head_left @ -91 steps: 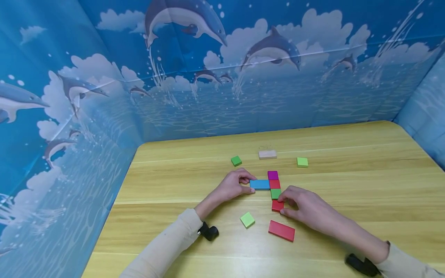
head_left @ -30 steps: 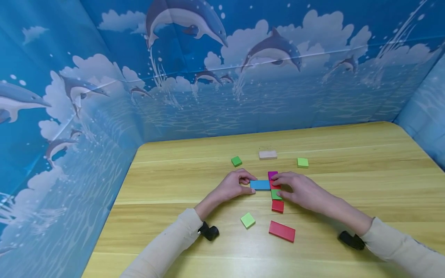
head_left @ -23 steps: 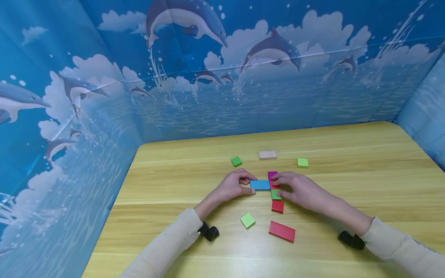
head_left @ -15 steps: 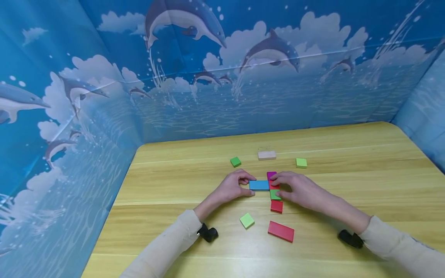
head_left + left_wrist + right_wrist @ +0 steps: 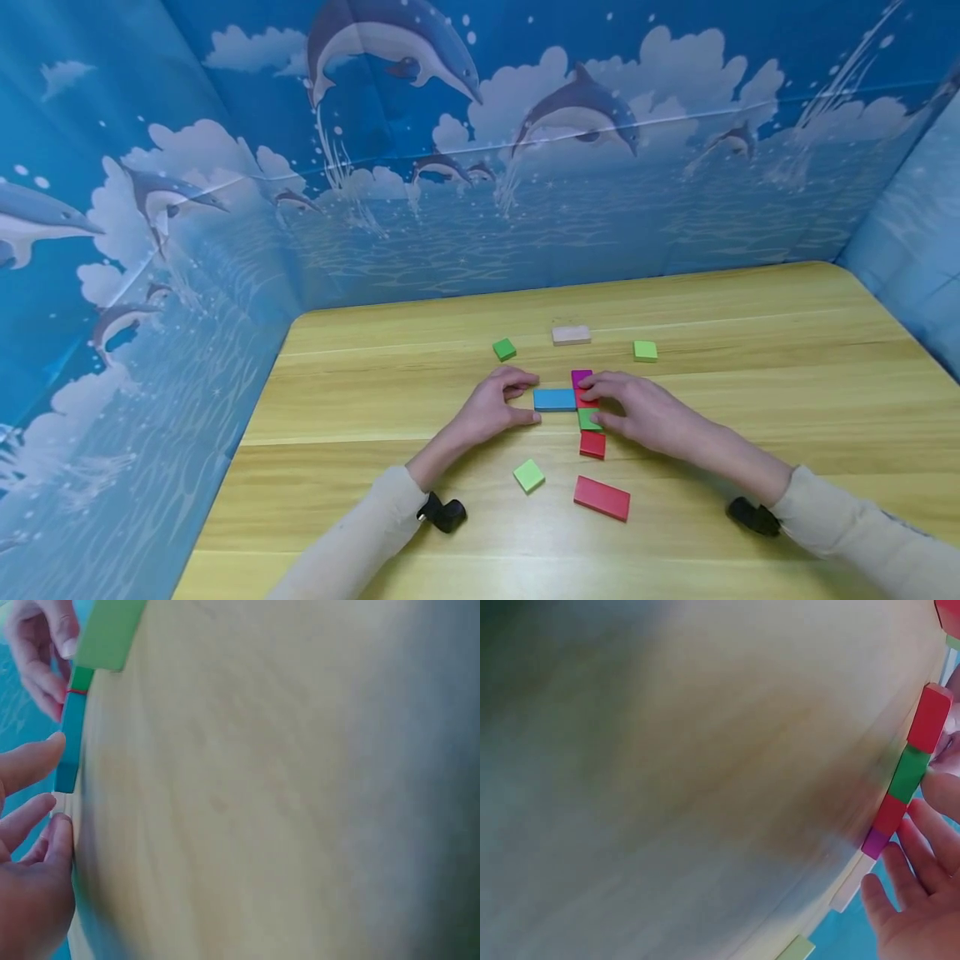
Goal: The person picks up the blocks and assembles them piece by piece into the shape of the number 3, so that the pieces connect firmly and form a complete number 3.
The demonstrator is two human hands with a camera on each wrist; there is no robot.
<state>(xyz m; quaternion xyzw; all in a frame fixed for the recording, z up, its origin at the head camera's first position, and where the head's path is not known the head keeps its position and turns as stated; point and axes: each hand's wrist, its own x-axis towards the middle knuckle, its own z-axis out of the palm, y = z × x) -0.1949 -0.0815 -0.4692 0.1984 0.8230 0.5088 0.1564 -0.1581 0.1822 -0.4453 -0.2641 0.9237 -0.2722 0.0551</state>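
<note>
In the head view, a blue rectangular block (image 5: 554, 401) lies flat with its right end against a column of small blocks. From far to near these are a purple block (image 5: 581, 377), a red block (image 5: 591, 401), a green block (image 5: 588, 421) and a nearer red block (image 5: 592, 444). My left hand (image 5: 489, 408) stands at the blue block's left end, thumb and fingers parted on either side, apart from it. My right hand (image 5: 648, 414) reaches in from the right with loosely straight fingers, its index finger at the purple and red blocks and thumb touching the green one.
A long red block (image 5: 602, 498) and a light green block (image 5: 529, 476) lie nearer on the wooden table (image 5: 360, 417). Farther back are a dark green block (image 5: 504, 349), a pale pinkish block (image 5: 572, 335) and another light green block (image 5: 645, 351). A dolphin-print curtain (image 5: 465, 233) encloses the table.
My right hand has left the nearest red block and moved up the column to the red and green ones. My left hand has just let go of the blue block and drawn slightly left.
</note>
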